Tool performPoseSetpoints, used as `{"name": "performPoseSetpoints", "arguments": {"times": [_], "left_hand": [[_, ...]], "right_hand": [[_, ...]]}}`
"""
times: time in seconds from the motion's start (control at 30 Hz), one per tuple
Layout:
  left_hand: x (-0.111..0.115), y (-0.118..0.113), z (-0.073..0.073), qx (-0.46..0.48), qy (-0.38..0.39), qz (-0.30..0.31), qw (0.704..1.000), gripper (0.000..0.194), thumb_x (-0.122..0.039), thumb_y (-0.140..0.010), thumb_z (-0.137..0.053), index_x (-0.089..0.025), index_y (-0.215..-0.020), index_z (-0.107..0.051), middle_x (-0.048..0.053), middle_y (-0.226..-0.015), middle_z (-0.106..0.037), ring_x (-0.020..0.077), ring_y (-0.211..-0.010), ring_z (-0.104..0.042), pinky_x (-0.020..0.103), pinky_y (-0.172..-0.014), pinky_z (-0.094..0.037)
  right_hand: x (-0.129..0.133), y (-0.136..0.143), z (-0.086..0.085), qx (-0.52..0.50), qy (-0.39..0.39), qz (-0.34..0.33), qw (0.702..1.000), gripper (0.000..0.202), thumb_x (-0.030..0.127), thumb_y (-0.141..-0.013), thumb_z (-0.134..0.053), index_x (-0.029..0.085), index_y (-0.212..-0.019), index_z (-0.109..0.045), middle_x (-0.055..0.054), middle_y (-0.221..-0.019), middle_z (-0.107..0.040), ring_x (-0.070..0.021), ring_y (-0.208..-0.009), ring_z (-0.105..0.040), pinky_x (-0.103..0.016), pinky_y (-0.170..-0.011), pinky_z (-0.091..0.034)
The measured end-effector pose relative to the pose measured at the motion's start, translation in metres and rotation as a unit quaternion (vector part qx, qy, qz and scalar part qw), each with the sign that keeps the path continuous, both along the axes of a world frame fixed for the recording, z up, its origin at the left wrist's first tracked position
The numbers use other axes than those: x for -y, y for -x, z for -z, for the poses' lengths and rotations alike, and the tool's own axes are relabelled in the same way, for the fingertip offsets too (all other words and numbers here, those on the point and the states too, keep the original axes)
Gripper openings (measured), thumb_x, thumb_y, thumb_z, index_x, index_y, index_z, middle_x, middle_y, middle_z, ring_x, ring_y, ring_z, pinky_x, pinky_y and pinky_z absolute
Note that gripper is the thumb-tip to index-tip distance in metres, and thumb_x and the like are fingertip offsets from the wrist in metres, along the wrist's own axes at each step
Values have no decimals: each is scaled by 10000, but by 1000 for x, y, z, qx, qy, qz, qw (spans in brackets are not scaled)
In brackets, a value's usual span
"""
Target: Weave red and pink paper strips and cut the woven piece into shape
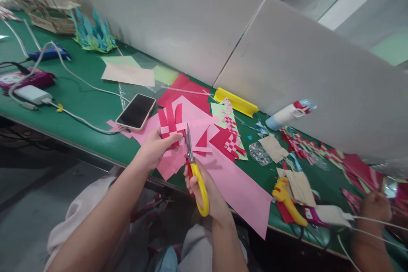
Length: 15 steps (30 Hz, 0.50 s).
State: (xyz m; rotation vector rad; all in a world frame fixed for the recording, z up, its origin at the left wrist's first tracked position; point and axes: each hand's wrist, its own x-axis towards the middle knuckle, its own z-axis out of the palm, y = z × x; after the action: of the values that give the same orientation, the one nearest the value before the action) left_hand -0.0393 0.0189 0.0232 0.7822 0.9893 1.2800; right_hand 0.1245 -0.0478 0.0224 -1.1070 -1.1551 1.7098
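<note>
Between the thumb and fingers of my left hand is a woven paper piece, made of red and pink strips with loose ends sticking up. My right hand grips scissors with one yellow and one red handle. Their blades point up and stand slightly apart beside the woven piece, at a pink strip that extends to the right from it. Pink paper sheets lie beneath both hands. To the right, small red-and-pink woven paper fish rest on a pale green sheet.
A smartphone with a cable lies left of my hands. Against the partition are a yellow tray and a white bottle. A yellow glue gun lies at right, near another person's hand. A blue-green paper ornament stands far left.
</note>
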Motion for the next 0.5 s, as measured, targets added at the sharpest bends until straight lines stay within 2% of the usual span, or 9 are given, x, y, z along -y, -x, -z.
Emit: {"name": "performPoseSetpoints", "arguments": {"times": [0.1,0.23,0.3,0.37,0.5], "left_hand": [[-1,3,-1,18,-4,-22,1000,286,-330,-607,-826,-136,-760,-681,9,-723,-655,89,-614,-571,200,-567,-481],[-1,6,-3,35,-18,-48,998,294,-326,-603,-837,-137,-781,-701,21,-780,-683,91,-657,-591,198,-590,-496],[-2,8,-3,44,-9,-61,997,302,-321,-595,-842,-136,-794,-709,37,-825,-705,95,-673,-605,202,-591,-501],[-3,10,-2,53,-5,-73,996,309,-320,-591,-843,-137,-802,-711,57,-887,-723,105,-702,-623,209,-603,-508],[-4,14,-1,66,-10,-84,994,306,-321,-584,-844,-145,-794,-706,68,-929,-733,116,-719,-636,222,-605,-514]], "right_hand": [[-2,0,-2,-27,43,18,999,302,457,-770,-687,246,-982,-641,4,-809,-491,-87,-604,-420,-191,-495,-403],[-11,5,-4,-84,179,102,975,308,471,-725,-719,213,-870,-636,9,-724,-465,-79,-564,-397,-182,-465,-397],[-14,5,-3,-87,200,130,967,310,483,-716,-719,206,-819,-627,13,-687,-451,-79,-531,-375,-189,-422,-363],[-15,1,1,-83,155,139,975,313,496,-723,-710,213,-837,-637,4,-709,-473,-79,-516,-372,-201,-393,-334],[-16,-14,13,-48,27,141,988,380,489,-721,-718,245,-1002,-646,1,-748,-501,-80,-494,-376,-221,-365,-316]]}}
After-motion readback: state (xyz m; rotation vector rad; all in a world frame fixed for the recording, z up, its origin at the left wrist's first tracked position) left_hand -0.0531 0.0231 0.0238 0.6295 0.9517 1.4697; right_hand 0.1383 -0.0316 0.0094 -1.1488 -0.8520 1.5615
